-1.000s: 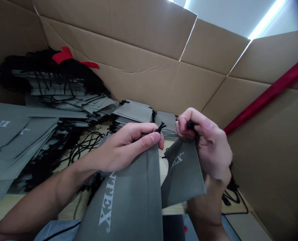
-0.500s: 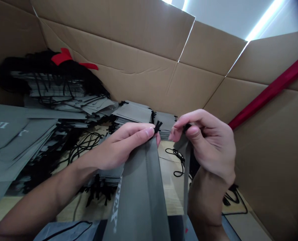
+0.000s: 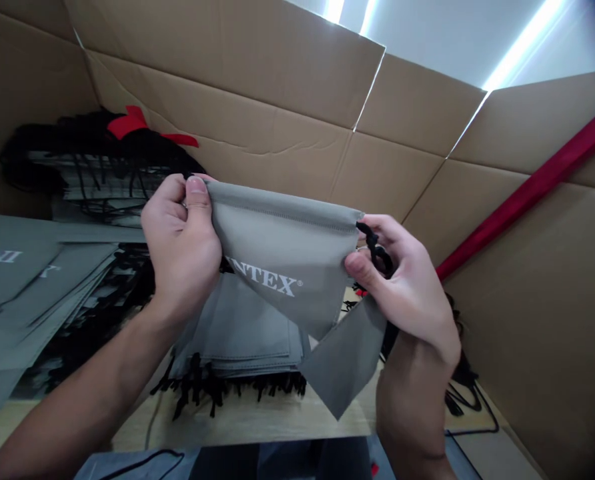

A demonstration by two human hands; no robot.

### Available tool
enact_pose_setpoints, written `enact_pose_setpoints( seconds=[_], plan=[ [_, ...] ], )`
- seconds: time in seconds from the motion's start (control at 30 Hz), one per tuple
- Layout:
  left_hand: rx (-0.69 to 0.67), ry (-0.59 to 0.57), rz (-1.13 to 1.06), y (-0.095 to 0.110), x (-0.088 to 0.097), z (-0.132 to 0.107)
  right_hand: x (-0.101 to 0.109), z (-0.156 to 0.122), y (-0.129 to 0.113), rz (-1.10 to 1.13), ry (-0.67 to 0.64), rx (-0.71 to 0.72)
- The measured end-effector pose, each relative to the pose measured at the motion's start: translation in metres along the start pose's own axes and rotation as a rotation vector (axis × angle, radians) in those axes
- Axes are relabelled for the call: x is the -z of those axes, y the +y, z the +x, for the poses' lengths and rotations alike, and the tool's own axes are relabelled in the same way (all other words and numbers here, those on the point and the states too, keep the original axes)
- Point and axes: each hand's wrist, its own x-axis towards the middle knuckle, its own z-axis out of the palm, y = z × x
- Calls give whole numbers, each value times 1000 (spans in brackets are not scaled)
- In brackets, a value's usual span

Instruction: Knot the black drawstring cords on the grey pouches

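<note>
A grey drawstring bag (image 3: 282, 233) with white INTEX lettering is stretched between my two hands, its hemmed mouth pulled nearly straight. My left hand (image 3: 183, 240) pinches the upper left corner, thumb on the front. At the other end, my right hand (image 3: 405, 287) grips the right edge, with a knotted black cord (image 3: 376, 248) showing between its thumb and fingers. The bag's lower part folds and hangs under the right hand. Below lies a stack of grey bags (image 3: 252, 327) with black cord ends sticking out toward me.
Large grey printed bags (image 3: 22, 293) lie at the left, with black cord ends along one side. Behind them stands a pile of grey bags and black cords (image 3: 107, 173) topped by a red strip (image 3: 127, 122). Cardboard walls (image 3: 277, 157) enclose the wooden table (image 3: 257, 420).
My left hand has moved left and up, away from the right hand. The bag, earlier hanging lengthwise with its lettering edge-on, is now spread sideways with the print facing me.
</note>
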Motion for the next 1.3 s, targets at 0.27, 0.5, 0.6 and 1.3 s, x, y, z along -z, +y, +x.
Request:
enact_pose_setpoints(
  seconds=[0.27, 0.5, 0.6, 1.3],
  plan=[
    [-418, -123, 299, 19, -8, -12, -10, -8, -7, -259, -126, 30],
    [-416, -630, 89, 38, -9, -36, -12, -9, -7, -202, -141, 66],
    [-313, -656, 31, 41, -10, -38, -13, -9, -9, -131, -63, 118],
    [223, -673, -525, 51, -17, -40, -21, -12, -13, -26, 132, 238]
  ],
)
